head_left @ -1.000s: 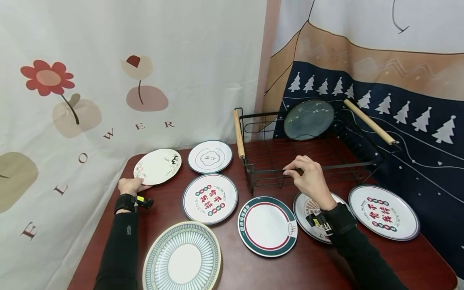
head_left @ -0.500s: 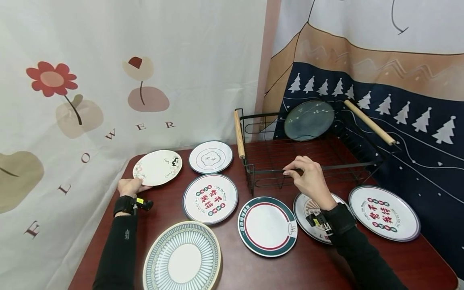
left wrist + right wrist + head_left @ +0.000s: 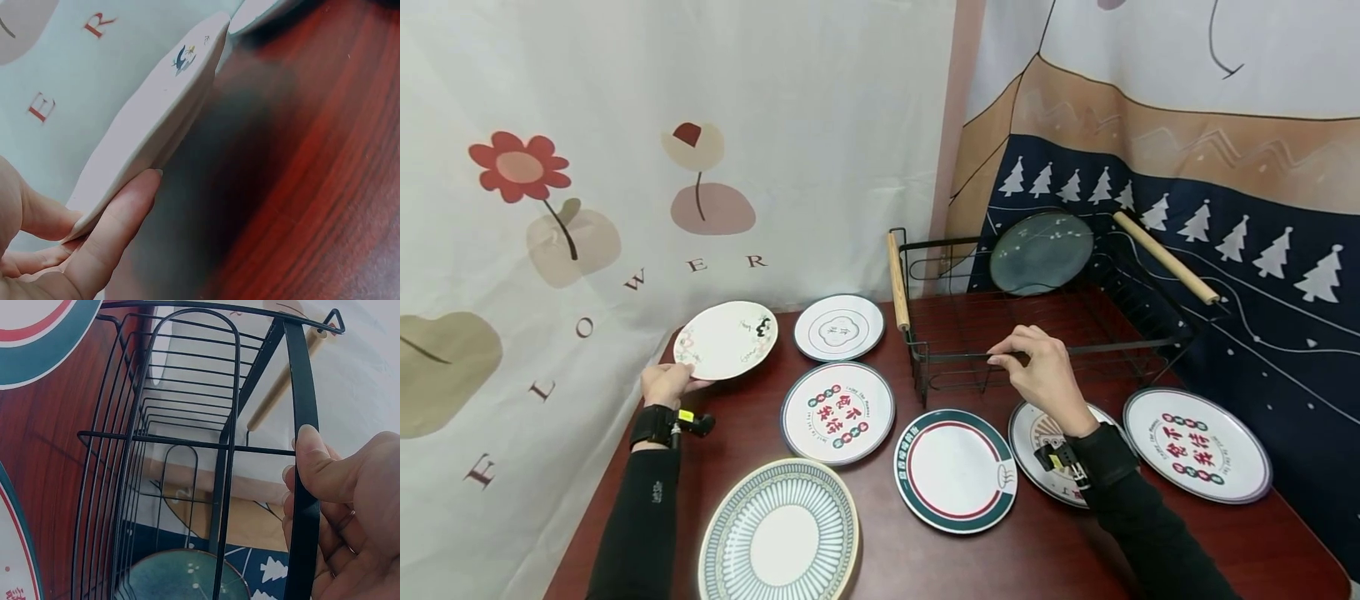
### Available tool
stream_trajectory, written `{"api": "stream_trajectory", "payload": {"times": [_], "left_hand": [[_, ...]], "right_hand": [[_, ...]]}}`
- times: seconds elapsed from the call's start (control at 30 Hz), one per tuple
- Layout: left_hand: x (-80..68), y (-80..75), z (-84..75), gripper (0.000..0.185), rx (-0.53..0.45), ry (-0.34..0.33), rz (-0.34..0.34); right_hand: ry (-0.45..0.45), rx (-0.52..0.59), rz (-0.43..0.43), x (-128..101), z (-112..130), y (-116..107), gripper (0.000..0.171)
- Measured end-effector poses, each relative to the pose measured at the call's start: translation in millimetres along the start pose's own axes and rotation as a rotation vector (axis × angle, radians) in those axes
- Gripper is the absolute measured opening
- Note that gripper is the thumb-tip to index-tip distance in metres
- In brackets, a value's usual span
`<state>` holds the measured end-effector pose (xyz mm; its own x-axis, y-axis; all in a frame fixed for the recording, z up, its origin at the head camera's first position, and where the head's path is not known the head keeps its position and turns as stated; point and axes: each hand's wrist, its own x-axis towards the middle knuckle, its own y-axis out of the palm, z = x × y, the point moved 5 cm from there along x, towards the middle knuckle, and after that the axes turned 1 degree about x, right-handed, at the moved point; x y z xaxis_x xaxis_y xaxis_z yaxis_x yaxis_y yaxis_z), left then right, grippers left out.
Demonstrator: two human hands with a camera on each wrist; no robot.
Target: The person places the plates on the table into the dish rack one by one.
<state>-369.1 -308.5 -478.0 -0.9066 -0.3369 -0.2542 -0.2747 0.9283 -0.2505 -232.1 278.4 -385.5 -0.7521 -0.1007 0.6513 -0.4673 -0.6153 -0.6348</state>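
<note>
My left hand (image 3: 666, 385) pinches the near-left rim of a white plate (image 3: 725, 340) with a small floral and bird print. In the left wrist view the thumb lies on the top face and the fingers (image 3: 119, 225) run underneath; the plate is tilted, with a shadow on the table below it. My right hand (image 3: 1036, 367) grips the front top rail of a black wire basket (image 3: 303, 394) with wooden handles, thumb on one side and fingers curled behind. Inside the basket a blue-green plate (image 3: 1042, 252) leans upright at the back.
On the dark red table lie a plate with a cloud-shaped outline (image 3: 838, 328), two red-lettered plates (image 3: 838, 412), a green-rimmed plate (image 3: 956, 472), a large ribbed bowl-like dish (image 3: 782, 533) and a plate partly under my right wrist (image 3: 1037, 450). Printed curtains hang behind.
My left hand has lifted the floral plate slightly upward from its earlier spot. The right hand keeps its hold on the basket rail. The head view has shifted a little.
</note>
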Motion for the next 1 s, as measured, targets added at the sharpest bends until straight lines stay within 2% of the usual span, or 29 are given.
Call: {"api": "stream_trajectory", "payload": {"times": [0.2, 0.5, 0.73, 1.0], "left_hand": [[-5.0, 1.9, -12.4, 0.050, 0.031, 0.016, 0.001], [-10.0, 13.0, -33.1, 0.032, -0.076, 0.059, 0.002], [-28.1, 20.4, -55.3, 0.042, -0.068, 0.110, 0.016], [-52.4, 29.8, -76.4, 0.041, -0.050, 0.165, 0.040]], "right_hand": [[-0.005, 0.004, 0.002, -0.8, -0.2, -0.5, 0.010], [-0.014, -0.004, 0.011, 0.3, -0.7, -0.4, 0.009], [-0.026, -0.015, 0.009, 1.1, 1.0, -0.9, 0.008], [-0.022, -0.022, 0.012, -0.2, -0.1, -1.0, 0.007]]}}
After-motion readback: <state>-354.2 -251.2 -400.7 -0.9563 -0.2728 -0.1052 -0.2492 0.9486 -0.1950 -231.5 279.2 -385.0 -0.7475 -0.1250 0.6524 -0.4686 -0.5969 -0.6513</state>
